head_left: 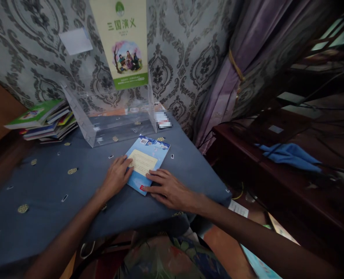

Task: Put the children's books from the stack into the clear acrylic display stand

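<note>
A light-blue book (144, 164) with a cream text panel lies flat and slightly turned on the blue tablecloth, back cover up. My left hand (118, 172) rests at its left edge, fingertips and thumb on the cover. From the right, my right hand (172, 190) reaches over the lower right edge, its fingers stretched out and apart on the cover. Neither hand lifts the book. Just behind it stands a clear acrylic stand (122, 128), with a tall cream-and-green book (125, 42) upright at its back.
Several stacked books (48, 120) lie at the table's left back. A small blurred item (163, 119) sits right of the stand. Beyond the table's right edge are a dark red cabinet (264, 174) with a blue cloth (290, 155) and cables, and a purple curtain (221, 93).
</note>
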Motion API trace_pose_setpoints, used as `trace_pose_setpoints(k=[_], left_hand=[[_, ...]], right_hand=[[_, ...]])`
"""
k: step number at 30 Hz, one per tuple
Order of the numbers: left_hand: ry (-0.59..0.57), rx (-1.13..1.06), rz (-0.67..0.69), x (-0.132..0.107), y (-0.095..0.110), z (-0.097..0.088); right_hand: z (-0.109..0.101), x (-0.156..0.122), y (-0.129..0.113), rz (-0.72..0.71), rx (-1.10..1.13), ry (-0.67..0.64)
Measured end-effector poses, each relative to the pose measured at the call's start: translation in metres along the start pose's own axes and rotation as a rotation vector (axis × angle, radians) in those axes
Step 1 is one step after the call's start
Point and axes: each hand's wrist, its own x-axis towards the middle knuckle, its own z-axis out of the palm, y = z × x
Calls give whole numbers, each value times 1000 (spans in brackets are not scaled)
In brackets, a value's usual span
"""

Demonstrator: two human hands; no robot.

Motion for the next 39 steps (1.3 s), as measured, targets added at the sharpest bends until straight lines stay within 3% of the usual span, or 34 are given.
trace_pose_setpoints(k=[6,10,13,16,20,26,30,34,39], left_hand=[[-82,-180,36,35,-8,7],[-157,-294,62,60,-16,12],[-163,-355,78,65,-19,15],[-144,-338,87,55,-16,14],[-100,-288,123,25,-2,4],[-130,-96,190,-14,28,-12],[-138,13,204,-15,37,-9],[-125,114,271,-10,43,-6],[-179,155,292,-4,51,-19]], right_hand=[[8,19,-22,-12,-148,-70],[21,34,-20,1,-144,-52],[24,43,-15,23,-117,-65],[20,47,-9,12,-87,-90],[6,39,6,-43,-31,-87],[-13,3,51,121,-59,-59],[-17,-9,70,158,-61,-46],[-17,-8,72,158,-85,-52],[-16,-4,73,184,-62,-48]])
